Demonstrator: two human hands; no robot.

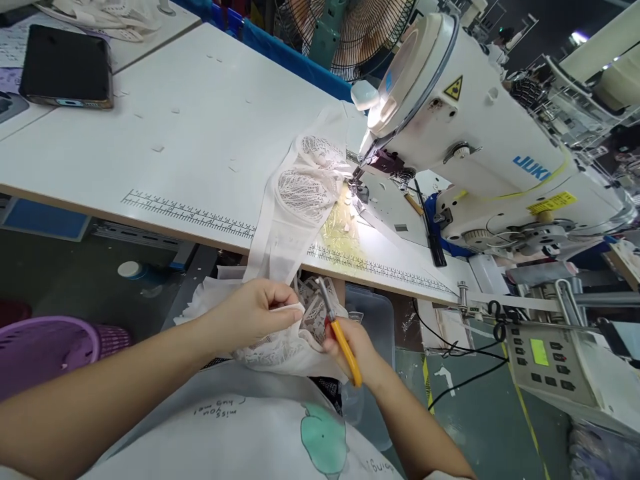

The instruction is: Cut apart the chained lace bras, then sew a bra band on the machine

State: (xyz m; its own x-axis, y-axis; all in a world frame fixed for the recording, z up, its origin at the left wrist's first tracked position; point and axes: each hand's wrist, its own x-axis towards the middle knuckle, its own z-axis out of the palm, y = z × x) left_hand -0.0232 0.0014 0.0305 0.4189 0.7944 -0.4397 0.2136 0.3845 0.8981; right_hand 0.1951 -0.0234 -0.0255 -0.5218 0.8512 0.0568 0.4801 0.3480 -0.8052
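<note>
My left hand point(257, 311) is closed in a pinch on a strip of white lace fabric point(305, 193) below the table's front edge. The fabric runs from my lap up over the edge to the needle area of the white sewing machine point(480, 153). My right hand point(353, 347) grips yellow-handled thread snips point(340, 333), whose metal blades point up and left at the fabric next to my left fingers. More lace bunches in my lap between both hands.
A white table point(200, 133) with a printed ruler along its front edge bears a black phone point(65, 67) at the far left. A fan point(345, 33) stands behind. A purple basket point(50, 347) sits low left, a control panel point(545, 360) at the right, a clear bin point(375, 320) under the table.
</note>
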